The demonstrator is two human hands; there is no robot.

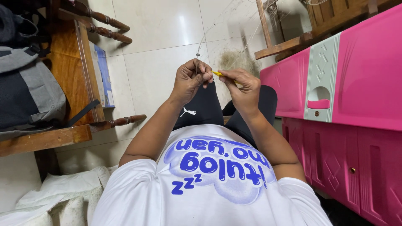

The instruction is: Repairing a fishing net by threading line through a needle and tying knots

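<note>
1. A thin yellow tool [217, 74], slim like a needle or hook, is held between the two hands, above the lap; only a short length shows, and its tip is hidden by the fingers.
2. The right hand [244, 87] is clenched around the yellow tool, which sticks out toward the other hand.
3. The left hand [191, 78] is pinched shut on a fine pale thread [200, 45], which is seen rising from the fingertips toward the top of the view.
4. The thread is too thin to be followed far; it is lost against the light tiled floor [159, 37].
5. Below the hands, black trousers [205, 106] and a white shirt [201, 184] with blue print are seen.
6. Just beyond the hands, a loose tangle of pale fibres [236, 62] lies on the floor.
7. To the right, close beside the right forearm, a pink plastic cabinet [368, 83] with a grey-green handle panel is placed.
8. Behind the cabinet, at the upper right, a wooden frame [289, 44] is seen, with more fine strands hanging about it.
9. To the left, well apart from the hands, a wooden chair [71, 75] is occupied by a grey and black backpack [25, 90].
10. A blue box [104, 73] is propped against the chair's side.
11. At the lower left, white cloth [63, 196] is bundled on the floor.
</note>
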